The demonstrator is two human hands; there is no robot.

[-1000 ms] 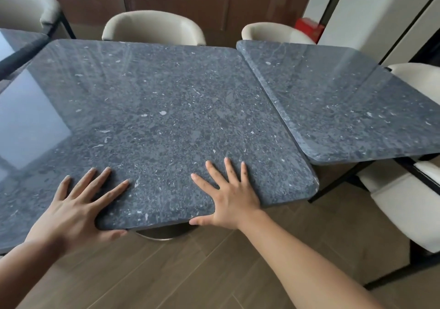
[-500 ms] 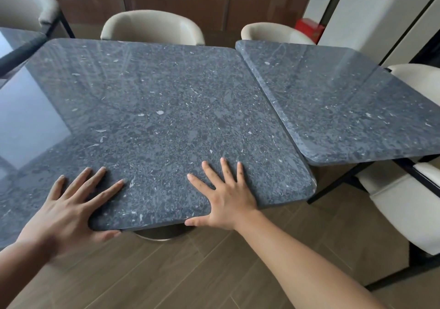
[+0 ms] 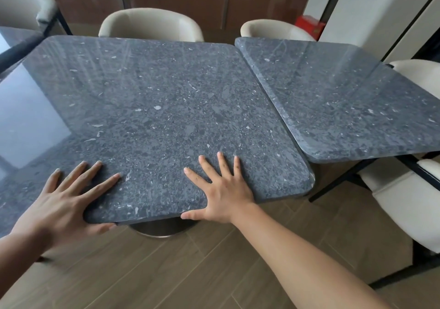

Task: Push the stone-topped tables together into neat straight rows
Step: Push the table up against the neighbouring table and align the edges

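The middle stone-topped table [image 3: 154, 108] has a dark grey speckled top and a round metal base [image 3: 164, 230]. My left hand [image 3: 64, 204] and my right hand [image 3: 223, 189] both hold its near edge, fingers spread flat on top and thumbs at the rim. The right stone-topped table [image 3: 345, 104] lies against its right side along a thin seam. The seam runs at a slant. The middle table's near right corner sticks out closer to me than the right table's near edge.
A third dark tabletop [image 3: 16, 44] shows at the far left. Cream chairs stand behind the tables [image 3: 150, 23], [image 3: 273, 30] and at the right [image 3: 404, 194], with black legs reaching under the right table. A red box [image 3: 309, 26] sits by the wall. Wood-plank floor lies below.
Both hands stay planted on the near edge. The middle table's near right corner sits very slightly further left and away in view than a second ago.
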